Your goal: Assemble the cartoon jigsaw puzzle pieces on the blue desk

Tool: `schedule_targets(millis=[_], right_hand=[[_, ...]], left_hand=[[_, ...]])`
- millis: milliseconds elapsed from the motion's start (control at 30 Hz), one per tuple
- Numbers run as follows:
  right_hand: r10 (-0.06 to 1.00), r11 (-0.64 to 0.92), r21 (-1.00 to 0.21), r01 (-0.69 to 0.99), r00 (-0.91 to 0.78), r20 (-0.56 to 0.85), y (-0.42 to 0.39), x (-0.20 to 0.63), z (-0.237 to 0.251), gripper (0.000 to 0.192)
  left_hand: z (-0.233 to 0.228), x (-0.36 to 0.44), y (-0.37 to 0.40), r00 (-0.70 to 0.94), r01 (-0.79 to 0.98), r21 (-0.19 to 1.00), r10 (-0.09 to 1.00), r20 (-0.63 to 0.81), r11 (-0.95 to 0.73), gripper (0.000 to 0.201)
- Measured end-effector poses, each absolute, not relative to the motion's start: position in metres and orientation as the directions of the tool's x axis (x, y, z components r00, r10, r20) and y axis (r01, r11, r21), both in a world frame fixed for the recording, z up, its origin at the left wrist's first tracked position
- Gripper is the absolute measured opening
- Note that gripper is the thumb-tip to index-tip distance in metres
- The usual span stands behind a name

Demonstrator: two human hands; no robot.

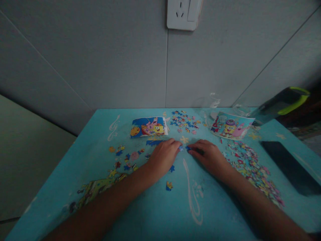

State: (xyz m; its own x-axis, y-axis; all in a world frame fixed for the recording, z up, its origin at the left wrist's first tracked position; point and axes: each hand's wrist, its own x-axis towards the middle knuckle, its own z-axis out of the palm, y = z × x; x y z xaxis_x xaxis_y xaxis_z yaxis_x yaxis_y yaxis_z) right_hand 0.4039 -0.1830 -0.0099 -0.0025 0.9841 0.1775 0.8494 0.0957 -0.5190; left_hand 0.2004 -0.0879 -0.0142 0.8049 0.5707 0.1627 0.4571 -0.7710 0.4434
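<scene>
Both hands down flat at frame centre on the blue table (155,214), fingertips meeting. Left hand (163,157) pinching a small blue puzzle piece (181,148); right hand (209,156) pressing another blue piece (187,147) just right of it. Pieces nearly touching, side by side; long axis too small to tell.

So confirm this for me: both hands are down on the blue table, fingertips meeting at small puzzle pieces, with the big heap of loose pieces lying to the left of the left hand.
Not quite. The head view shows the big heap of loose pieces to the right of the right hand, not left of the left hand. The rest holds: both hands rest on the blue table, fingertips meeting at small puzzle pieces.
</scene>
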Motion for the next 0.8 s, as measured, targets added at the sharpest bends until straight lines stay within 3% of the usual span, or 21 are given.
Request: schedule_targets(millis=[367, 567, 733, 800], right_hand=[[0.971, 0.051, -0.470, 0.881, 0.066, 0.229, -0.181, 0.402, -0.016, 0.020], [0.970, 0.063, -0.504, 0.861, 0.067, 0.235, -0.181, 0.406, -0.017, 0.023], [0.972, 0.054, -0.507, 0.860, 0.071, 0.223, -0.178, 0.407, -0.018, 0.023], [0.971, 0.047, -0.499, 0.865, 0.077, 0.225, -0.176, 0.406, -0.019, 0.025]], left_hand=[[0.008, 0.190, -0.096, 0.819, 0.487, 0.235, 0.533, 0.214, -0.841, 0.015], [0.019, 0.137, -0.100, 0.804, 0.521, 0.112, 0.531, 0.268, -0.846, 0.014], [0.024, 0.071, -0.087, 0.699, 0.652, 0.168, 0.672, 0.244, -0.739, 0.021], [0.024, 0.054, -0.092, 0.702, 0.639, 0.221, 0.676, 0.224, -0.737, 0.020]])
